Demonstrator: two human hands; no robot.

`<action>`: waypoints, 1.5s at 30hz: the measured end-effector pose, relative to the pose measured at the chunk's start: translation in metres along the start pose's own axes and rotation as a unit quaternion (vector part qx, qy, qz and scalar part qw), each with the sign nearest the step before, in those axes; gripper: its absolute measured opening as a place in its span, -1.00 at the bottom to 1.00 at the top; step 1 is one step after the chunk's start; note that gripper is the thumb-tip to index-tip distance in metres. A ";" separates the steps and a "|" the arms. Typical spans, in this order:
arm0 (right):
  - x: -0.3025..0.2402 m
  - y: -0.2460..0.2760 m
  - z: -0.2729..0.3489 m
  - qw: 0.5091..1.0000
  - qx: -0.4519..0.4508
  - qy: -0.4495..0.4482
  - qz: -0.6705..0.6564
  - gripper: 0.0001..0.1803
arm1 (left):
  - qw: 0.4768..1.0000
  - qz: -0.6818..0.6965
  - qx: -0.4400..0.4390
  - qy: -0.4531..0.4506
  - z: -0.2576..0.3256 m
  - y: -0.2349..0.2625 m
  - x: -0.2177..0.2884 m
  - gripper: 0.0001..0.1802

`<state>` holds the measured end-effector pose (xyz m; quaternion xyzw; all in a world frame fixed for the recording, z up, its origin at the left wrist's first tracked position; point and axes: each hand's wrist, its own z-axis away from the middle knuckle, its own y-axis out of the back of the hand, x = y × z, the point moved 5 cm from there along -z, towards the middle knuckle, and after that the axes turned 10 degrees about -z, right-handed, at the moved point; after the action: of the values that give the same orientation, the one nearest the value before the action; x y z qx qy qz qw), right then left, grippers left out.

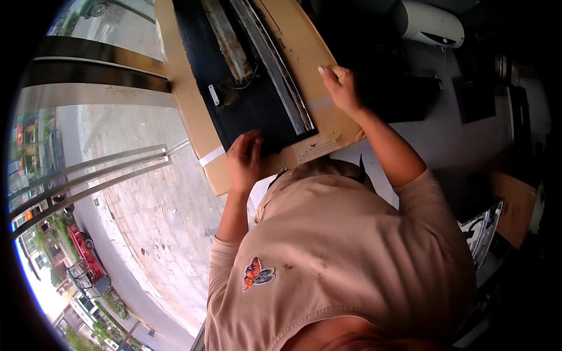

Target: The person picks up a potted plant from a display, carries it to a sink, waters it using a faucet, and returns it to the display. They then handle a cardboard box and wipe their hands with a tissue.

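Note:
A long black panel (202, 76) lies on a brown cardboard box (319, 105). Along its right side runs a worn, silvery metal strip (287, 93). A second scuffed strip (227, 44) lies farther up the panel, with a thin dark cable near its lower end. A small white metal tab (213, 95) sits by the panel's left edge. At the panel's near left corner is my left hand (243, 157), fingers bent inward; anything between them is hidden. My right hand (344, 89) grips the box's right edge, its thumb on top and its other fingers partly hidden.
Left of the box are a glass front with metal rails (117, 167) and a paved walkway (146, 228). A red vehicle (82, 245) stands outside. A white rounded appliance (432, 23) is at the back right, beside dark objects. Another cardboard box (515, 207) sits at the right.

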<state>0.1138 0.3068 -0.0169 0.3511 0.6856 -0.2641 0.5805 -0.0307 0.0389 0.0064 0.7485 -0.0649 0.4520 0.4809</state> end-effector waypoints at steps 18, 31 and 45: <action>0.001 0.005 0.007 0.979 0.010 0.038 -0.202 -0.43 | 0.999 -0.017 -0.023 0.026 0.003 -0.003 0.002 -0.83; 0.006 0.000 0.006 0.982 0.007 0.030 -0.184 -0.84 | 0.973 -0.150 0.016 -0.173 0.002 -0.005 0.037 -0.75; -0.018 -0.030 0.014 0.972 -0.143 0.113 0.146 -0.47 | 0.955 -0.210 -0.027 -0.208 0.011 -0.030 0.064 -0.52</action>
<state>0.1005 0.2747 -0.0027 0.3882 0.7188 -0.0345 0.5757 0.0292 0.0681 0.0325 0.8094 -0.0168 0.1731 0.5608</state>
